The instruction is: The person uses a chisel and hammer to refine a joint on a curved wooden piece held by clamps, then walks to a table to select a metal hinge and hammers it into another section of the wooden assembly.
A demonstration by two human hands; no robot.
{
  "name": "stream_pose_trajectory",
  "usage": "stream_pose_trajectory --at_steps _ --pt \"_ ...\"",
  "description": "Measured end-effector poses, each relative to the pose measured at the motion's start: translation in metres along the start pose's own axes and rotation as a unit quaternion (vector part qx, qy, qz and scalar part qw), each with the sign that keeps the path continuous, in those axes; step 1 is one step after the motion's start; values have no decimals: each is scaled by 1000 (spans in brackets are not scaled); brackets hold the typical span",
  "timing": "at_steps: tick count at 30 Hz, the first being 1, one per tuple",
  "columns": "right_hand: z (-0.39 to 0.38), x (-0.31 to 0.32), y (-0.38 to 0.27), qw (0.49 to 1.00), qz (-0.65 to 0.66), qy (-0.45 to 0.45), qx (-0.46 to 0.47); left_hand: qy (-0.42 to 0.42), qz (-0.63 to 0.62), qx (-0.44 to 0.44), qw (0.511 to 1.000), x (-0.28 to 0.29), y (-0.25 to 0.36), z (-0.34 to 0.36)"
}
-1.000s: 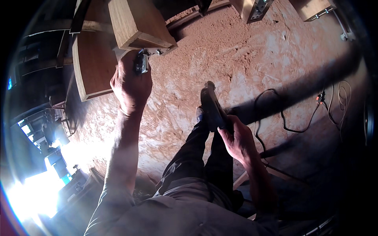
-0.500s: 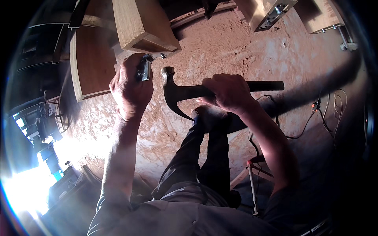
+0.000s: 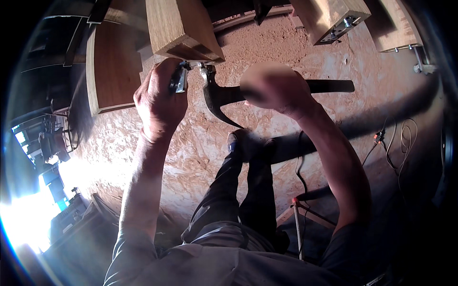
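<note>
My right hand (image 3: 284, 93) is wrapped round the dark handle of a claw hammer (image 3: 213, 97); the claw curves down towards my feet. The hammer's face is up at the end of a wooden beam (image 3: 183, 28), by a small metal stud there; whether they touch I cannot tell. My left hand (image 3: 162, 105) is closed on a shiny metal fitting (image 3: 181, 82) with a dark part, close under the same beam end. The fingers partly hide the fitting, so its kind is unclear.
Another wooden piece (image 3: 114, 66) is at the left. Two more beams (image 3: 329, 19) with metal bolts at their ends are at the upper right. A cable (image 3: 405, 138) with an orange connector lies on the dusty floor (image 3: 191, 171). A stand (image 3: 296, 214) is beside my legs.
My right hand has brought the hammer head up to the beam end from slightly below. My left hand stays on the metal fitting near the beam. The whole view has shifted a little.
</note>
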State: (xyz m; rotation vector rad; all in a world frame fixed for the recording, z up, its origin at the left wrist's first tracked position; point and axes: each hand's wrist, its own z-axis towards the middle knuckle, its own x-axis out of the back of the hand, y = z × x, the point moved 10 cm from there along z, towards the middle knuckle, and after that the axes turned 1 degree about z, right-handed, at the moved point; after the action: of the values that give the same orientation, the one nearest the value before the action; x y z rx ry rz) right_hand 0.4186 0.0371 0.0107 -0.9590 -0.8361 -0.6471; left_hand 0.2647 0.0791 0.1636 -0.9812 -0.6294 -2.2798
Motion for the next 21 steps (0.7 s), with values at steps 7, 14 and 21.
stream_pose_trajectory --at_steps 7,14,21 --pt "-1 1 3 1000 1 3 14 -1 -5 10 1000 0 -2 -1" --pt "2 -11 11 1000 -9 -21 -12 24 -5 40 999 1 -7 -6" --pt "2 5 8 999 -6 -15 -32 89 -137 193 967 -11 -48 -41"
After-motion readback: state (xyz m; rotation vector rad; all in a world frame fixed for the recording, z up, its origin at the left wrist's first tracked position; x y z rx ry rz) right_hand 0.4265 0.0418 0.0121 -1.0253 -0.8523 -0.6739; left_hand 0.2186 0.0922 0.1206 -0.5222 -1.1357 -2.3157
